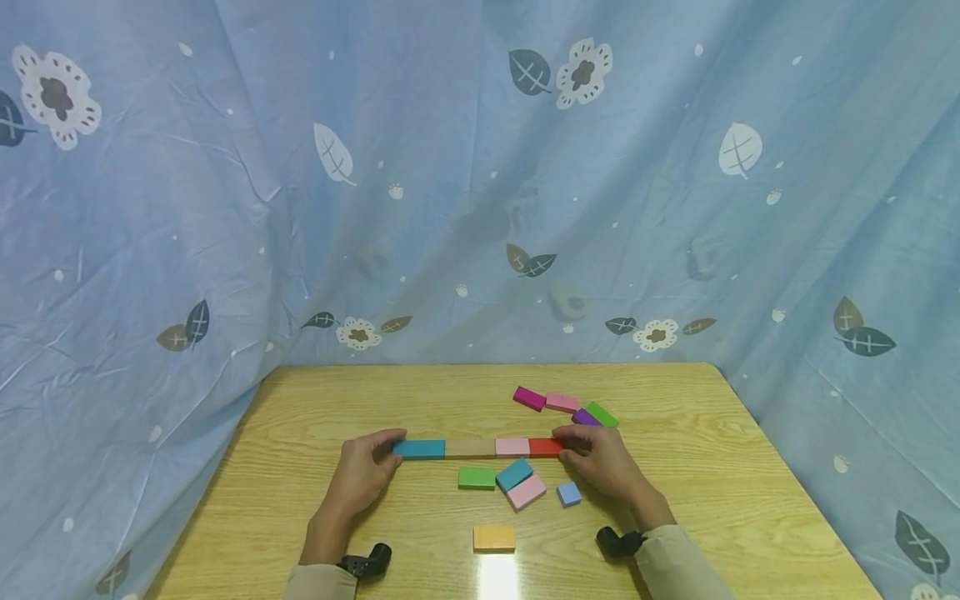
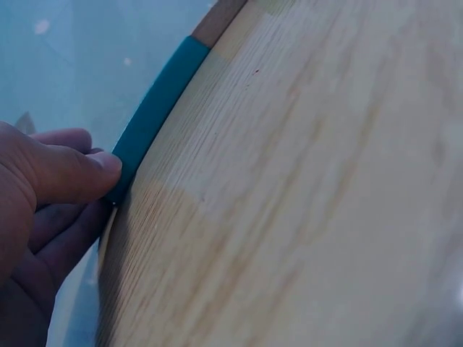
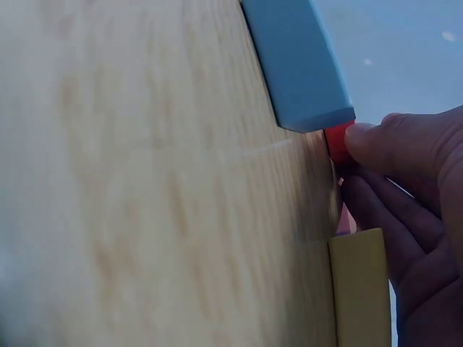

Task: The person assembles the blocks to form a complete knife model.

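Head view: from where I stand, four pieces lie end to end in a straight row along the table point(image 1: 322, 400): long blue block point(image 1: 420, 450), tan block point(image 1: 470, 449), pale pink block point(image 1: 512, 448), red block point(image 1: 544, 448). Left hand point(image 1: 362, 472) pinches the blue outer end, thumb near side, forefinger far side; right hand point(image 1: 606, 462) has the red outer end the same way. Green block point(image 1: 477, 477) just nearer the person; small blue cube point(image 1: 568, 494) near the right hand. Probably painted wood: light, stiff, not fragile, slightly slick. No join visible between pieces, so as one length it should handle poorly; even inward pressure at both ends suits it, and slack could let the middle pair drop

Left wrist view: thumb tip against the blue block's side, other fingers bent behind, spread barely wider than the piece. Tan block meets its far end. Whether the row rests on the wood or sits slightly raised, cannot tell

Right wrist view: a pale blue piece, seemingly the cube, hides much of the red block. Thumb tip on the red that shows, fingers curled beyond, narrow gap. For any single block, best hold looks to be mid-length, across the two long sides
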{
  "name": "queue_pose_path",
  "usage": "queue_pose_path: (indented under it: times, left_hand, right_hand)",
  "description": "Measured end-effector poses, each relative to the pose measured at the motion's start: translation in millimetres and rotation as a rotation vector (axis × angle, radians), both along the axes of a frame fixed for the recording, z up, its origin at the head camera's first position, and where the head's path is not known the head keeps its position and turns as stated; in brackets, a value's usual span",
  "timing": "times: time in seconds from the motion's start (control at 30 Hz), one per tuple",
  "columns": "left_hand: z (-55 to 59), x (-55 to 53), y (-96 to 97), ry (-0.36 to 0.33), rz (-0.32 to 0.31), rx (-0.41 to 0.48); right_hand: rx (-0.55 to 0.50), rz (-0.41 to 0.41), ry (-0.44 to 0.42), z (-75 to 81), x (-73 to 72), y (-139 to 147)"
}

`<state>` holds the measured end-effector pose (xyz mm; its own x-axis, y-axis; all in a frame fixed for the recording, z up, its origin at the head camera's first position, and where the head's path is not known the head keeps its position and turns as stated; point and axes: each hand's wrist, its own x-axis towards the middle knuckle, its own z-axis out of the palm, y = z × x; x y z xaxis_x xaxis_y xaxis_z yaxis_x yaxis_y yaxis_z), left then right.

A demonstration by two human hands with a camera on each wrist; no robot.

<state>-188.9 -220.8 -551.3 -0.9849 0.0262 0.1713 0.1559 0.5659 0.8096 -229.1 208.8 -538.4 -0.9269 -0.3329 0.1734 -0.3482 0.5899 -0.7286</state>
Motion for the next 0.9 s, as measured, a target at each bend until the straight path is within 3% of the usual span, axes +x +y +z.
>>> queue_pose_path:
  times: [0.27, 0.43, 0.67, 0.9]
  left_hand:
    - [0.6, 0.1, -0.4, 0.003, 0.008, -0.006]
    - [-1.1, 0.6, -0.5, 0.011, 0.003, -0.011]
    - [-2.0, 1.1, -0.7, 0.017, 0.003, -0.022]
    - [-1.2, 1.0, 0.3, 0.003, 0.008, -0.012]
  right_hand:
    - [-0.028, -0.002, -0.007, 0.1, 1.9, 0.8]
    - [-0.091, -0.088, -0.013, 2.8, 3.9, 12.2]
    - [-0.099, -0.218, 0.032, 5.0, 3.7, 39.6]
    - [-0.107, -0.269, 0.086, 3.6, 3.4, 61.1]
